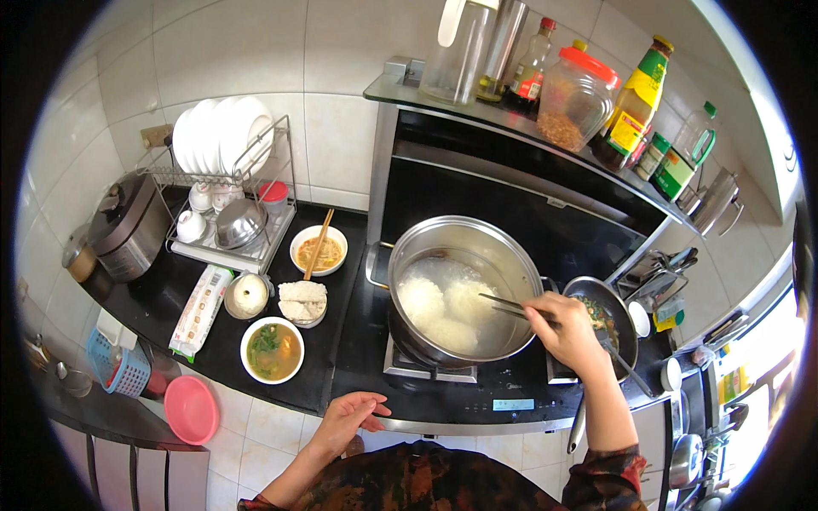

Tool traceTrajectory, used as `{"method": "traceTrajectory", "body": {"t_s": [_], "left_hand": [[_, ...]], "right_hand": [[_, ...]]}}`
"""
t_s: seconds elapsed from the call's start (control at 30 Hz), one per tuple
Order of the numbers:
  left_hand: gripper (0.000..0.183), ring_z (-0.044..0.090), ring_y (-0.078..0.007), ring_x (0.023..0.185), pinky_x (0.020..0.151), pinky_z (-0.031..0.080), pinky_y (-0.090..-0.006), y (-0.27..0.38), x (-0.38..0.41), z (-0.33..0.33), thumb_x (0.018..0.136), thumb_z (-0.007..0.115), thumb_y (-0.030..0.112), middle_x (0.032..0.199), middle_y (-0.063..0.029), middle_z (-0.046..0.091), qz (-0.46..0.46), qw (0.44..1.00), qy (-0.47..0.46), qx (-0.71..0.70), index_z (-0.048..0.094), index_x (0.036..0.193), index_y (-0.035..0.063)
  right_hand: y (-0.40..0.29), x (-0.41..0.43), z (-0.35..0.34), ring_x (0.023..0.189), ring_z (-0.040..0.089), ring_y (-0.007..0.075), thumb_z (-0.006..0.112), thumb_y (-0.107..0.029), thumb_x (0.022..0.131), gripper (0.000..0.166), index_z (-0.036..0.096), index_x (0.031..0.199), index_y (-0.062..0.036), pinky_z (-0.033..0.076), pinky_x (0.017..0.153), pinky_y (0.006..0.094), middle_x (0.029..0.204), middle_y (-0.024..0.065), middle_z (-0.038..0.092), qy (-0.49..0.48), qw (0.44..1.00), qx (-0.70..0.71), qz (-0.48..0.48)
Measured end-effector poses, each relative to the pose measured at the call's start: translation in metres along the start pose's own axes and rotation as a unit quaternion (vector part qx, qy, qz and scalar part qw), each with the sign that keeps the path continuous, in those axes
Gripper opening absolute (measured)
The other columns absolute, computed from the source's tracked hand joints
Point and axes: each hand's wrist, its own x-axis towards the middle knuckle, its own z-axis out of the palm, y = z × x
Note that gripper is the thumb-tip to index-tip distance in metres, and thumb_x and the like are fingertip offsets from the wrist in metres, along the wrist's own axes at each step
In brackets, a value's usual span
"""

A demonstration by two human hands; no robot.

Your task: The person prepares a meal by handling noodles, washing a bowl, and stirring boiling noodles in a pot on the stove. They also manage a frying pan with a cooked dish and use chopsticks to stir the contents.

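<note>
My right hand [569, 329] grips a pair of dark chopsticks [505, 305] above the large steel pot [460, 225]. The chopstick tips touch or hover close over white noodle clumps [470, 300], which sit in steaming, cloudy water. Apart from everything, my left hand [350, 418] hangs in front of the cooktop's front edge with nothing in it, its fingers loosely spread. Left of the pot stand a bowl of soup with greens [275, 351], a bowl holding pale dry noodle blocks [303, 301], and a bowl of reddish broth [329, 252] with wooden chopsticks [319, 243] across it.
A frying pan [623, 306] with chopped food and a spatula [626, 367] sits right of the pot. Sauce bottles [629, 108] and a red-lidded jar [575, 96] line the shelf above. At left are a dish rack [281, 211], a pressure cooker [131, 236] and a noodle packet [201, 313].
</note>
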Motion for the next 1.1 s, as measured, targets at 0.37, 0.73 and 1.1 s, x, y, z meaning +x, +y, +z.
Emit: {"method": "traceTrajectory", "body": {"t_s": [0.37, 0.73, 1.1], "left_hand": [[0.026, 0.064, -0.0132, 0.072, 0.066, 0.052, -0.0245, 0.004, 0.009, 0.013, 0.095, 0.047, 0.020, 0.094, -0.0116, 0.065, -0.017, 0.999, -0.035, 0.023, 0.058, 0.109, 0.0013], [0.026, 0.063, -0.0119, 0.073, 0.067, 0.051, -0.0238, 0.006, 0.022, 0.027, 0.095, 0.046, 0.019, 0.097, -0.0111, 0.064, -0.049, 0.994, -0.076, 0.054, 0.057, 0.111, 0.0016], [0.026, 0.063, -0.0130, 0.074, 0.067, 0.051, -0.0240, 0.011, 0.015, 0.025, 0.095, 0.047, 0.020, 0.096, -0.0116, 0.065, -0.042, 0.995, -0.064, 0.056, 0.057, 0.110, 0.0012]], "right_hand": [[-0.024, -0.108, 0.032, 0.051, 0.055, 0.0121, 0.053, 0.000, 0.085, 0.014, 0.062, 0.092, 0.0073, 0.044, 0.048, 0.0221, 0.073, 0.0123, 0.062, 0.278, 0.940, 0.176, 0.094], [-0.014, -0.145, 0.045, 0.055, 0.057, 0.0159, 0.051, -0.008, 0.089, 0.019, 0.060, 0.094, 0.0078, 0.047, 0.047, 0.0226, 0.090, 0.0186, 0.058, 0.313, 0.931, 0.153, 0.111], [-0.010, -0.151, 0.065, 0.049, 0.051, 0.0105, 0.051, -0.003, 0.087, 0.016, 0.063, 0.094, 0.0053, 0.039, 0.042, 0.0212, 0.070, 0.0085, 0.055, 0.312, 0.921, 0.160, 0.169]]}}
